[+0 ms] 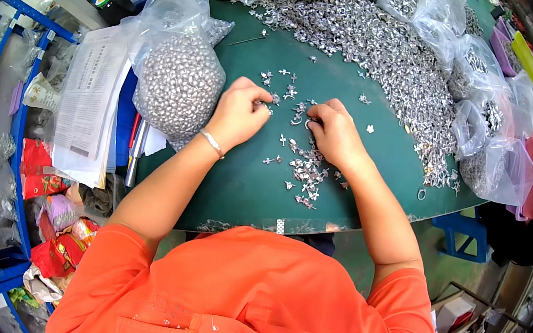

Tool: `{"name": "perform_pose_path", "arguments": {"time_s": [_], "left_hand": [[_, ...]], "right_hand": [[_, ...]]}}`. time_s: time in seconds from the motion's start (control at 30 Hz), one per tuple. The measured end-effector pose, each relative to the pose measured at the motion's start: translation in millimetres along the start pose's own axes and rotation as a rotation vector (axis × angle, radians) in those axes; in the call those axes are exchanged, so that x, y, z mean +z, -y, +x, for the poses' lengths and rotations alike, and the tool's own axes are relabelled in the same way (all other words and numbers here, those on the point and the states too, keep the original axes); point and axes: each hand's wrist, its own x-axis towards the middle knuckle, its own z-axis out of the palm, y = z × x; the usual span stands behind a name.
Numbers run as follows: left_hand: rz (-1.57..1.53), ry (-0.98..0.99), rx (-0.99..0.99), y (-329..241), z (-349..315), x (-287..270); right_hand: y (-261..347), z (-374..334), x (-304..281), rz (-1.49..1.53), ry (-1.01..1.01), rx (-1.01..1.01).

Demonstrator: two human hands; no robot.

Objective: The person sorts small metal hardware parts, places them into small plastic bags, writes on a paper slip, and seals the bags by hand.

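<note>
My left hand [239, 114], with a band at the wrist, is closed in a pinch at a small silver metal piece [274, 99]. Facing it across a narrow gap, my right hand [337, 134] is also pinched, and a small silver ring-shaped piece [308, 123] shows at its fingertips. Between and beyond the hands lie several small cross- or flower-shaped metal pieces [290, 91]. A loose pile of similar pieces [308, 171] sits nearer me, beside my right wrist. The fingers partly hide what they hold.
A clear bag of silver beads [179, 84] stands left of my left hand on the green table [235, 196]. A large heap of metal pieces [388, 61] covers the far right, edged by plastic bags [493, 156]. Printed sheets [89, 96] hang at the left edge.
</note>
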Motion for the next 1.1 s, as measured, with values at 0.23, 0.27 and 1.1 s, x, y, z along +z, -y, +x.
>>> {"name": "perform_pose_path", "arguments": {"time_s": [0.23,0.27,1.1], "left_hand": [[0.103,0.136,0.221,3.7,-26.0,6.1],[0.09,0.149,0.231,3.6,-31.5,4.8],[-0.859,0.035,-0.452,14.2,-30.0,-4.4]], "right_hand": [[2.6,-13.6,-13.1,-0.064,0.076,0.076],[2.0,-16.7,-14.5,-0.072,0.078,0.072],[-8.3,20.9,-8.5,0.851,0.192,0.436]]}}
